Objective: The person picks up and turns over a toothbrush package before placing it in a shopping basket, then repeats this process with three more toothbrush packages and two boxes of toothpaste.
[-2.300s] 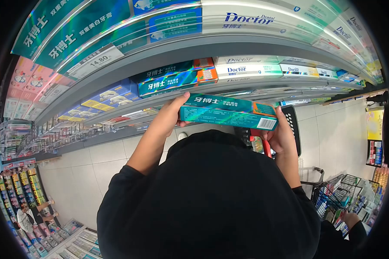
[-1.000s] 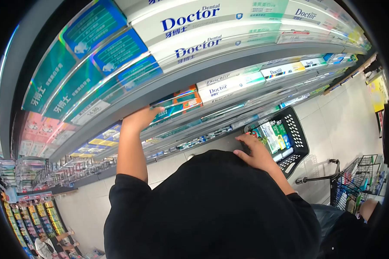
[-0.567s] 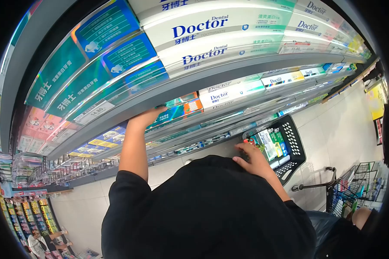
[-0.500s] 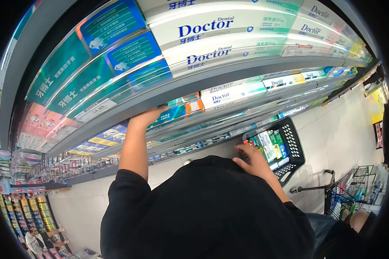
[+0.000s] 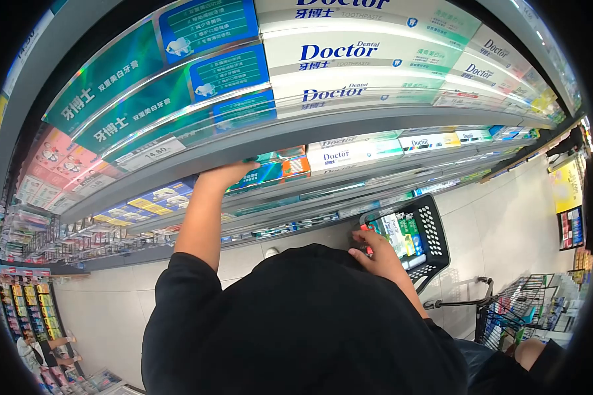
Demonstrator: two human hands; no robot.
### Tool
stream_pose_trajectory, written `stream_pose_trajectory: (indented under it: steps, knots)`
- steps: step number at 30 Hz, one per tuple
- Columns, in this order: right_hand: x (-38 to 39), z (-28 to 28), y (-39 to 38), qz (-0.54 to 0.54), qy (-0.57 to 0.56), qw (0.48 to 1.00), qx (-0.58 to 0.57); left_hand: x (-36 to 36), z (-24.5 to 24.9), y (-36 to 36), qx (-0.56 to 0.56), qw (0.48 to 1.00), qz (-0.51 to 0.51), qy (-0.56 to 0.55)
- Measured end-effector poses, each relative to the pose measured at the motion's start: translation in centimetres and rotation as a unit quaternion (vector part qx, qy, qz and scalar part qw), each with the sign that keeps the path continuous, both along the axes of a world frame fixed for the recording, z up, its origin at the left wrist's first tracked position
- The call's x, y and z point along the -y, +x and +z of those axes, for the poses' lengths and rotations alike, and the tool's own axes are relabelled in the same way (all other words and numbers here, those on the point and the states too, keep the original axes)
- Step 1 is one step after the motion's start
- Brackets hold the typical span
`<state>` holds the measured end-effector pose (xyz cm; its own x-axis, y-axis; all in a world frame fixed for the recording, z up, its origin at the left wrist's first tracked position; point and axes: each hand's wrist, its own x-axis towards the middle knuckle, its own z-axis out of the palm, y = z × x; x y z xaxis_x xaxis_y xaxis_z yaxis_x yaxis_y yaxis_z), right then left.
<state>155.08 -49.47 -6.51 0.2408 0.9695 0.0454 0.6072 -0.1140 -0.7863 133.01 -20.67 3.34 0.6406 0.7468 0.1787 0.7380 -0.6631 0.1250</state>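
My left hand (image 5: 223, 178) reaches in under the upper shelf's edge, at the near end of a green and orange toothpaste box (image 5: 277, 172). Its fingers are hidden behind the shelf edge and the box. Lower on the right, my right hand (image 5: 381, 258) hangs over the near side of a black shopping basket (image 5: 433, 230), thumb and fingers apart. A small red part (image 5: 365, 230) shows right by the fingertips. White and green toothpaste boxes (image 5: 402, 234) lie inside the basket.
The upper shelf (image 5: 336, 128) carries stacked green boxes (image 5: 122, 105) and white Doctor toothpaste boxes (image 5: 349, 52). White boxes (image 5: 349, 155) line the shelf below. A wire cart (image 5: 514, 306) stands at right on the tiled floor, near another person's knee (image 5: 530, 353).
The view has shifted, so the basket appears lower and farther left. My left hand stays at the green and orange box. My right hand remains by the basket, its fingers slightly more bent.
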Motion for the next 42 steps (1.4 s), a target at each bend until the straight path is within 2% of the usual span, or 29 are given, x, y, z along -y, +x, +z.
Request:
stream_pose_trajectory:
  steps: [3,6,7,10,11,14,15,17,18,20,22,23,26,27,30,32,35,42]
  knots:
    - [1.2,-1.2,1.0,-0.012,0.004,0.994,0.109,0.7,0.3,1.1,0.058,0.996,0.009,-0.072]
    - [2.9,-1.8,1.3,-0.045,-0.015,0.977,0.21,1.7,0.7,3.3,0.039,0.998,-0.033,-0.041]
    - [3.4,-1.8,1.4,-0.062,-0.024,0.969,0.238,2.0,1.2,4.2,0.059,0.991,-0.076,-0.096]
    - [4.7,-2.8,1.7,-0.072,-0.057,0.988,0.123,3.1,-0.1,7.4,0.116,0.984,-0.123,-0.057]
    - [5.2,-2.7,1.6,-0.084,-0.062,0.992,0.077,3.2,0.1,8.8,0.045,0.982,-0.096,-0.155]
    - [6.0,-3.8,2.0,-0.128,-0.064,0.99,0.02,4.2,-1.6,12.3,0.053,0.984,-0.167,0.004]
    - [6.0,-4.4,1.8,-0.15,-0.008,0.988,0.04,4.3,-2.2,13.5,0.045,0.984,-0.171,0.036]
    - [6.0,-4.5,1.7,-0.163,-0.072,0.984,0.027,4.2,-3.0,15.8,0.031,0.979,-0.177,0.1]
    - [5.9,-4.3,1.6,-0.169,-0.104,0.98,0.02,4.3,-2.5,16.9,0.017,0.987,-0.151,0.055]
    - [6.1,-5.1,1.8,-0.171,-0.077,0.982,0.025,4.6,-1.2,18.8,-0.015,0.994,-0.099,-0.035]
    - [6.1,-5.1,2.2,-0.171,-0.08,0.982,-0.012,4.3,-2.2,19.9,0.01,0.996,-0.087,0.005]
    - [6.3,-5.9,2.5,-0.167,-0.045,0.985,-0.026,4.1,-2.5,20.2,0.021,0.996,-0.081,0.026]
    - [6.5,-7.2,3.3,-0.151,-0.006,0.982,-0.111,4.5,-2.4,20.7,0.032,0.997,-0.065,0.022]
    - [6.4,-6.1,3.5,-0.154,-0.045,0.976,-0.149,4.5,-2.5,20.7,0.034,0.997,-0.07,0.03]
    - [6.5,-8.2,4.2,-0.148,-0.013,0.969,-0.197,4.5,-3.2,20.5,0.045,0.993,-0.078,0.075]
    - [6.7,-8.4,4.5,-0.146,0.015,0.972,-0.185,4.7,-4.1,20.3,0.061,0.986,-0.077,0.134]
    - [6.8,-8.5,5.3,-0.15,0.011,0.966,-0.208,4.4,-4.9,20.5,0.091,0.982,-0.085,0.142]
    - [7.1,-9.4,7.6,-0.175,0.012,0.962,-0.208,6.9,-4.2,21.0,0.06,0.976,-0.075,0.196]
